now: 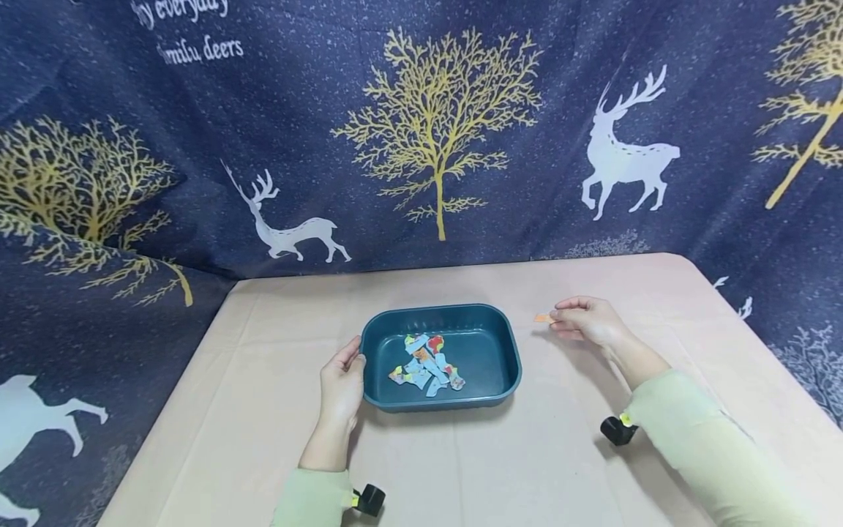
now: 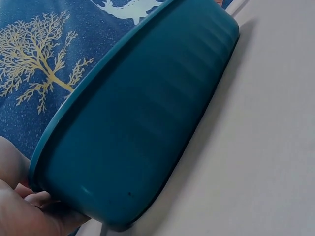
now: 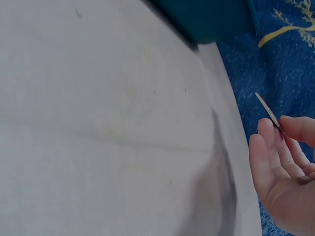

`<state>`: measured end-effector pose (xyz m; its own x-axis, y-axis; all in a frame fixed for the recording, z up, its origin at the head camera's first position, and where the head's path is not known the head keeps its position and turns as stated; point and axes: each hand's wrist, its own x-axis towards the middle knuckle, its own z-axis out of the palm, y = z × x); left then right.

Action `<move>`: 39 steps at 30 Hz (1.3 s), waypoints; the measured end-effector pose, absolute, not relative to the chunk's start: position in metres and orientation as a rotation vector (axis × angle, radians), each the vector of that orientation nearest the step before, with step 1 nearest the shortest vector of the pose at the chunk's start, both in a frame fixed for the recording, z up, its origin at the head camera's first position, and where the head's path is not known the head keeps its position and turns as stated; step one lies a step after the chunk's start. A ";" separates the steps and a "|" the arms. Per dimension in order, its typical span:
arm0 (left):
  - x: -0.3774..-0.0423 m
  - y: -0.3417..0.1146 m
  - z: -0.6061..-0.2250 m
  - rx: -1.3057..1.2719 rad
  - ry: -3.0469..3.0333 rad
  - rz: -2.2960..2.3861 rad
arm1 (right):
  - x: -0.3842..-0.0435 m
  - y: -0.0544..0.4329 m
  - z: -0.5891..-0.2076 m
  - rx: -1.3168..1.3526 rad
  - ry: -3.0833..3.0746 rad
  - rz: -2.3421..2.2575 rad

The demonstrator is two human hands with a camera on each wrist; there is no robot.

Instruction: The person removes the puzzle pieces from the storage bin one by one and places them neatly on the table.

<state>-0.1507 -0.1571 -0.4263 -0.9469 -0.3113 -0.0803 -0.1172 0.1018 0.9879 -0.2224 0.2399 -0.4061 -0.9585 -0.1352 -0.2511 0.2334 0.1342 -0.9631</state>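
A dark teal rectangular tray [image 1: 484, 373] with raised walls sits on the table. My left hand [image 1: 342, 380] grips its left end, thumb at the rim and fingers against the outer wall; the left wrist view shows the hand [image 2: 24, 206] at the tray's corner [image 2: 118, 147]. Several flat, irregular pieces [image 1: 431, 366] in light blue, red and yellow lie in a loose heap inside, left of centre. Right of the tray, my right hand [image 1: 586, 322] pinches a small flat orange piece [image 1: 543, 318] between thumb and fingers. Edge-on in the right wrist view, that piece [image 3: 267, 109] looks thin.
A pale cloth covers the table [image 1: 230, 439]. Behind it hangs a dark blue curtain [image 1: 296, 132] printed with gold trees and white deer. Black wrist cameras [image 1: 370, 500] hang below both light green sleeves [image 1: 705, 439].
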 end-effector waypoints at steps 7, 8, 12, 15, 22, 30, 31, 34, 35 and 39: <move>-0.151 -0.159 -0.427 0.437 -2.243 -1.965 | -0.234 0.249 -0.417 0.114 2.127 -1.878; -0.151 -0.159 -0.427 0.433 -2.241 -1.963 | -0.235 0.250 -0.418 0.134 2.124 -1.880; -0.151 -0.160 -0.428 0.433 -2.260 -1.949 | -0.239 0.250 -0.421 0.177 2.177 -1.833; -0.151 -0.160 -0.428 0.438 -2.266 -1.949 | -0.240 0.249 -0.421 0.211 2.199 -1.814; -0.151 -0.160 -0.428 0.436 -2.247 -1.948 | -0.245 0.245 -0.422 0.214 2.214 -1.787; -0.152 -0.160 -0.428 0.423 -2.232 -1.956 | -0.250 0.243 -0.425 0.243 2.294 -1.707; -0.152 -0.160 -0.428 0.429 -2.238 -1.952 | -0.250 0.243 -0.426 0.239 2.297 -1.702; -0.152 -0.160 -0.428 0.427 -2.237 -1.948 | -0.250 0.243 -0.425 0.247 2.313 -1.677; -0.152 -0.160 -0.429 0.427 -2.236 -1.948 | -0.249 0.243 -0.424 0.247 2.315 -1.671; -0.152 -0.160 -0.430 0.424 -2.230 -1.953 | -0.248 0.243 -0.423 0.251 2.325 -1.656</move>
